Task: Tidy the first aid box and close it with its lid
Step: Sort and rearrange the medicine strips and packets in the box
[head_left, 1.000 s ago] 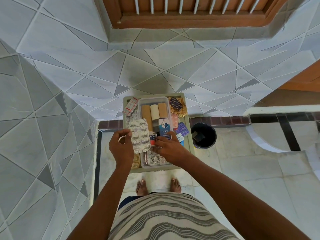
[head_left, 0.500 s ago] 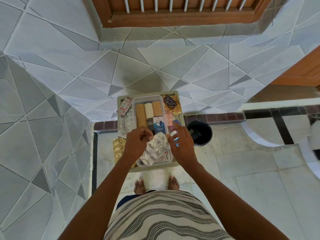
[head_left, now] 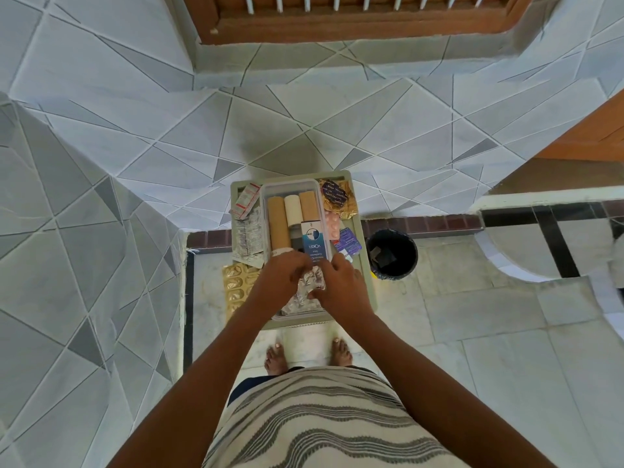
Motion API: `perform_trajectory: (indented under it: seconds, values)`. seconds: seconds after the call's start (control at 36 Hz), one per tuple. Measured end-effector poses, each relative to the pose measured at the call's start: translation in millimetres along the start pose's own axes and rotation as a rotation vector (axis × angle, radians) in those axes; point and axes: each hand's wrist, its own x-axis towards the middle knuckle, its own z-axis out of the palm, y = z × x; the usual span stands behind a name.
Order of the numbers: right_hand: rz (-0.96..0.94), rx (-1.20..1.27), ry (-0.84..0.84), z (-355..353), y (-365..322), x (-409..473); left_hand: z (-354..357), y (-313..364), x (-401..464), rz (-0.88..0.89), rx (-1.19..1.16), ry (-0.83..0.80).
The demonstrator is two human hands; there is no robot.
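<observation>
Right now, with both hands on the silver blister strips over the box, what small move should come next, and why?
Probably press the silver blister strips flat into the near end of the clear box. Both hands hold them there, crumpled, and other strips wait on the tray.

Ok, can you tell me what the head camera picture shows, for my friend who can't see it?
Two hands, left and right, hold silver pill packs over a clear box that holds three bandage rolls and a blue carton. The box sits on a tray with more packets; a black bin stands to its right.

Grey tray [head_left: 368, 292] carries clear box [head_left: 291, 187], blister packs [head_left: 249, 235], foil sachets [head_left: 337, 198].
</observation>
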Motion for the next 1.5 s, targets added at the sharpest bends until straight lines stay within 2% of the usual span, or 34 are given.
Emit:
perform_trajectory:
  seconds: [0.08, 0.31, 0.5, 0.64, 0.83, 1.0, 1.11, 1.19, 1.28, 1.36, 1.42, 1.5]
  values:
    - [-0.019, -0.082, 0.038, 2.0, 0.2, 0.4, -2.0, 0.1, -15.8, 0.06, 0.059, 0.014]
    - [-0.059, -0.295, 0.035, 9.4, -5.8, 4.9, 2.9, -2.8, -43.5, 0.031, 0.388, -0.237]
    - [-0.097, -0.322, 0.045, 4.7, -3.9, 6.7, -2.0, -5.5, -40.1, -0.013, 0.451, -0.348]
    - [-0.163, -0.363, 0.103, 4.5, 7.5, 2.6, -7.3, -1.0, -42.1, 0.01, 0.589, -0.361]
    - [-0.183, -0.427, 0.05, 2.0, -4.2, 1.1, -2.4, -2.5, -43.0, 0.022, 0.709, -0.424]
    - [-0.174, -0.375, 0.045, 4.0, -1.3, 3.4, -2.3, 4.2, -33.2, 0.005, 0.756, -0.446]
    - [-0.186, -0.238, 0.216, 4.2, 13.9, -2.5, -5.5, 0.9, -36.1, 0.037, 0.603, -0.35]
    - [-0.173, -0.017, 0.372, -0.7, 31.5, -6.2, -9.9, -3.0, -45.3, 0.016, 0.441, -0.185]
    - [-0.109, 0.195, 0.36, -7.3, 42.9, -3.4, -14.8, -7.3, -54.2, -0.073, 0.178, 0.062]
    - [0.072, 0.441, 0.349, -15.1, 47.0, 1.1, -19.1, -9.4, -59.4, -0.192, 0.002, 0.236]
    - [0.202, 0.484, 0.325, -15.3, 53.5, 8.9, -21.3, -10.8, -60.6, -0.291, -0.021, 0.332]
    - [0.312, 0.404, 0.301, -4.3, 69.4, 28.3, -20.9, -22.3, -61.9, -0.442, -0.062, 0.445]
